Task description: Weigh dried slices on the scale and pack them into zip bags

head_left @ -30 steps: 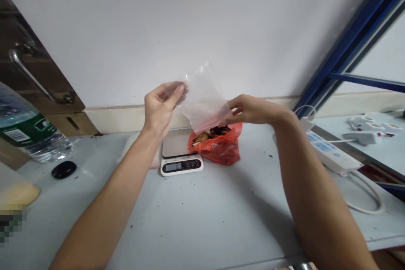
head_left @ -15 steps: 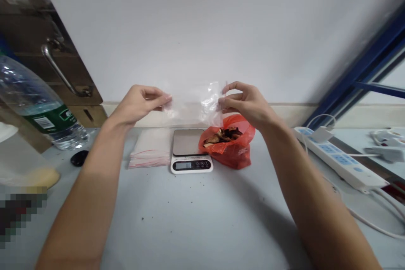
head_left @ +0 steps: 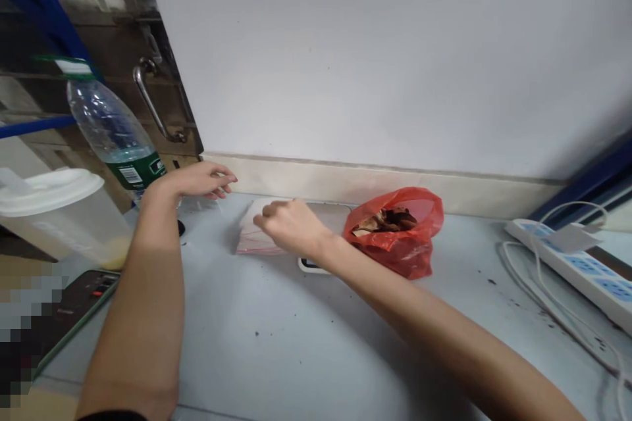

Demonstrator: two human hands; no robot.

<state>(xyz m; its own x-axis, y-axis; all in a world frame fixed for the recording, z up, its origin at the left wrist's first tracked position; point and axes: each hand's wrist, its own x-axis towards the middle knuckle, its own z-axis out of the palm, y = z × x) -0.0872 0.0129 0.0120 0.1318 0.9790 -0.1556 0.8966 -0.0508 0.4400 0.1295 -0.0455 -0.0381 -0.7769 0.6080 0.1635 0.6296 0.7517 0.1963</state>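
Observation:
My left hand [head_left: 203,181] is held above the back left of the table, its fingers apart and slightly bent, with nothing clearly in them. My right hand [head_left: 289,223] reaches across to the left with fingers curled, over the stack of clear zip bags [head_left: 251,242]. Its fingertips are hidden, so whatever they may hold does not show. Under that hand and wrist the kitchen scale [head_left: 333,212] is partly covered, its display mostly out of sight. Right of the scale sits an open red plastic bag [head_left: 407,260] with dried brown slices [head_left: 388,220] inside.
At left stand a large water bottle [head_left: 116,125] and a lidded plastic cup [head_left: 74,230], with a dark flat device [head_left: 83,306] in front. A white power strip [head_left: 582,263] with cables lies at right. A wall [head_left: 385,66] rises behind the table.
The clear bag that was stretched between both hands is no longer seen there. Both hands have lowered, and the right has crossed left over the bag stack. The view has turned left.

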